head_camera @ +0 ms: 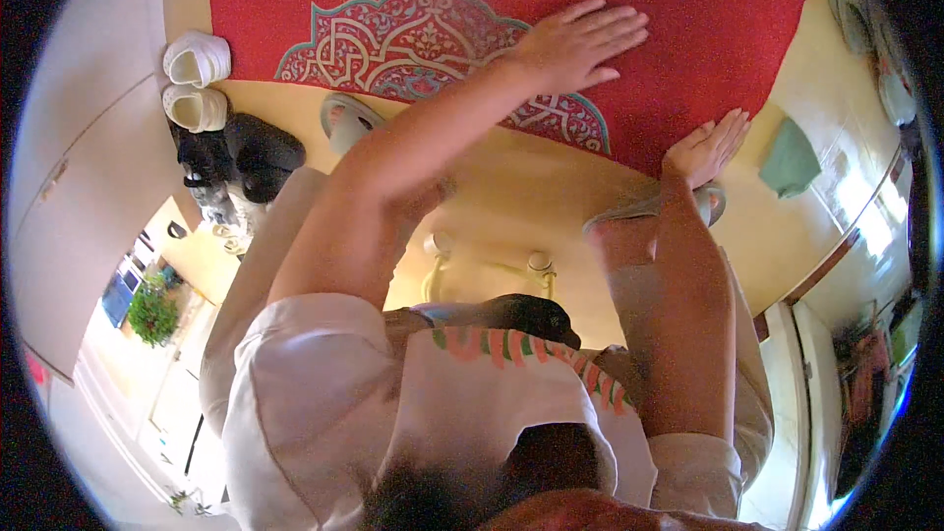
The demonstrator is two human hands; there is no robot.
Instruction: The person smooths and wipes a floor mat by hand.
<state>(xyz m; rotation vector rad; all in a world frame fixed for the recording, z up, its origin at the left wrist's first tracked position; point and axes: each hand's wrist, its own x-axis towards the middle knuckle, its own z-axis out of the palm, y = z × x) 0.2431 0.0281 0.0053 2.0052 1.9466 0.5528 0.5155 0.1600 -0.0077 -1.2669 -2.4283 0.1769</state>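
A red doormat point(708, 44) with a patterned medallion and pale lettering lies on the floor before me. My left hand point(582, 44) is palm down over its right half, just past the medallion, with the fingers spread and nothing in them. Near the mat's close right corner, my right hand point(708, 147) rests flat along the edge, its fingers straight and close together. Whether the right fingertips press on the mat or hang over its side is hard to tell. A grey slipper point(350, 122) shows beside the mat's near edge, partly behind my left forearm.
White clogs point(198, 59) and dark shoes point(262, 155) line the left wall. A green cloth-like piece point(790, 158) lies right of the mat. Yellow stool legs point(547, 282) show beneath me. More footwear point(889, 81) is at the far right, and a door frame point(800, 376) stands lower right.
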